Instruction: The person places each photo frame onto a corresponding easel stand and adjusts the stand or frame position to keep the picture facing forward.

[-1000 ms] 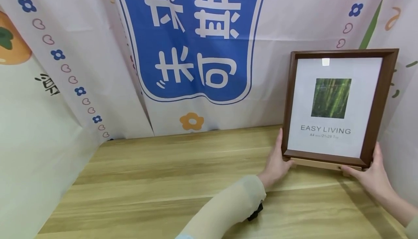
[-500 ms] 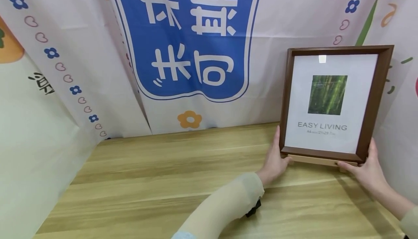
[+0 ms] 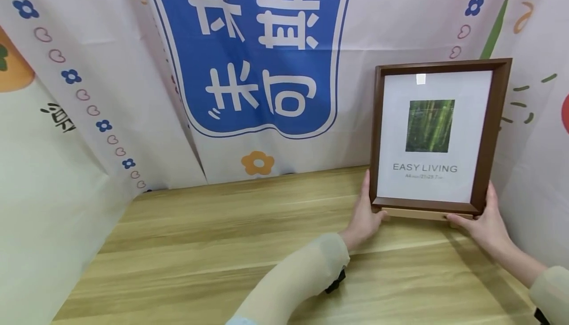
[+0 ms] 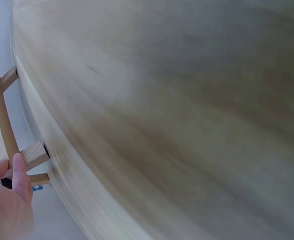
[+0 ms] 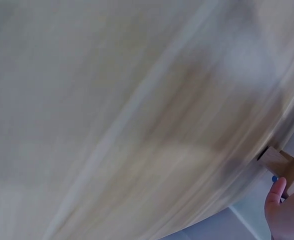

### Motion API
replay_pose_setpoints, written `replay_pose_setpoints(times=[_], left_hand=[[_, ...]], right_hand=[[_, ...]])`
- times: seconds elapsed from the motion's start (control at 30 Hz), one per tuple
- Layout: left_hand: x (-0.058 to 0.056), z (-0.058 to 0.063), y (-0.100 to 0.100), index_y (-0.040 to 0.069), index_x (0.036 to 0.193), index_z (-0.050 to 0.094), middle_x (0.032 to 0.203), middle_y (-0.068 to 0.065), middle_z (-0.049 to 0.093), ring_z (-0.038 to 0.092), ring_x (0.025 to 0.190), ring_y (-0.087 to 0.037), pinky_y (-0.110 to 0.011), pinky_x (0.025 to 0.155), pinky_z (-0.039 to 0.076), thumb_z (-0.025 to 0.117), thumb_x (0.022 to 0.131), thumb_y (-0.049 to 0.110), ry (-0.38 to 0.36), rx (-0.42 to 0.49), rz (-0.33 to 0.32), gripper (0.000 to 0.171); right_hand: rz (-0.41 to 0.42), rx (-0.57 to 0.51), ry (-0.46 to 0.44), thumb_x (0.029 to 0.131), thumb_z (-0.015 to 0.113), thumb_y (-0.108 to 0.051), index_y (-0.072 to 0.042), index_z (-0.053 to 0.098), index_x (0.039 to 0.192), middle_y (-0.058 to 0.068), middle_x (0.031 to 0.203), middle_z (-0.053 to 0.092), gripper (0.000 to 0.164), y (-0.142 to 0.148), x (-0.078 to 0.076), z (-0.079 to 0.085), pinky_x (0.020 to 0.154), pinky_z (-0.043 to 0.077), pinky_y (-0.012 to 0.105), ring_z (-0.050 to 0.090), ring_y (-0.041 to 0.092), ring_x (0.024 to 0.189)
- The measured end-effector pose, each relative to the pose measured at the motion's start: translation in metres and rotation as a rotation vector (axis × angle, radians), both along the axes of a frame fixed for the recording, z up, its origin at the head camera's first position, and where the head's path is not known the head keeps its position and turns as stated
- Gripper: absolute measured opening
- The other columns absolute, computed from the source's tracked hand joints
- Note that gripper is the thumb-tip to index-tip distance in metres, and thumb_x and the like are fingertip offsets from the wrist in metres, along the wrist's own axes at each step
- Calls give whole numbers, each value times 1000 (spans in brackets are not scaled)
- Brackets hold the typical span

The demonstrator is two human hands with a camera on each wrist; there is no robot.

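A brown picture frame stands nearly upright at the right in the head view, its white sheet showing a bamboo photo and the words EASY LIVING. Under its lower edge runs the pale ledge of a small wooden easel. My left hand grips the lower left corner, thumb at the ledge's end and fingers up along the frame's side. At the lower right corner my right hand holds on the same way, thumb on the ledge. In the left wrist view, the easel's legs meet the tabletop. The frame's back is hidden.
The wood-grain table stretches left and forward of the frame. Behind it hangs a white cloth printed with a blue panel, flowers and hearts. More printed cloth closes in on the right, and a pale wall borders the left.
The picture frame and easel have shifted left across the table, both hands moving along with them. The hands keep their hold at the lower corners. The head view has swung slightly.
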State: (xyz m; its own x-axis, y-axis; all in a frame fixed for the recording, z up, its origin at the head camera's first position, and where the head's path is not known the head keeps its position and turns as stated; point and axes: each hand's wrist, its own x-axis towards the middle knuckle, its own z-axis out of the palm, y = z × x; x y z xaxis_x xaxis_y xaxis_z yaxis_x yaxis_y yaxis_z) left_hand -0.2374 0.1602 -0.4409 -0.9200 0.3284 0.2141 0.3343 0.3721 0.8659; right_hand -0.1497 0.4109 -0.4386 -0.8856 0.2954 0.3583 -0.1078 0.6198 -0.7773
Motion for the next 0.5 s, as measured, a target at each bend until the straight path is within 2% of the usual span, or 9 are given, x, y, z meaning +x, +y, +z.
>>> replay_pose_setpoints(times=[0.17,0.33,0.4,0.5], left_hand=[[-1,0,-8,50,151,-5,156,4,28,46,127,-22,-33,101,43,77,80,-2,-16,-17,32,121],[-1,1,-19,51,151,-6,157,4,27,43,130,-23,-34,104,41,77,80,-2,-22,-12,51,121],[-1,1,-25,50,151,-6,157,4,26,43,131,-22,-34,104,40,76,80,-3,-21,-7,55,120],[-1,1,-35,50,151,-6,157,4,25,44,129,-22,-34,104,41,76,81,-3,-26,-8,59,120]], right_hand=[[11,-12,-16,84,76,-7,-12,-16,154,34,154,-6,115,-9,-4,2,111,3,60,4,54,137],[30,-32,-14,84,76,-7,-13,-15,154,34,154,-5,115,-19,-9,1,110,7,61,7,55,137],[39,-31,-4,84,76,-6,-15,-14,154,33,154,-2,115,-25,-11,0,114,13,50,11,54,136],[61,-29,20,82,77,-1,-16,-12,155,32,153,4,116,-33,-14,-1,108,20,19,18,52,133]])
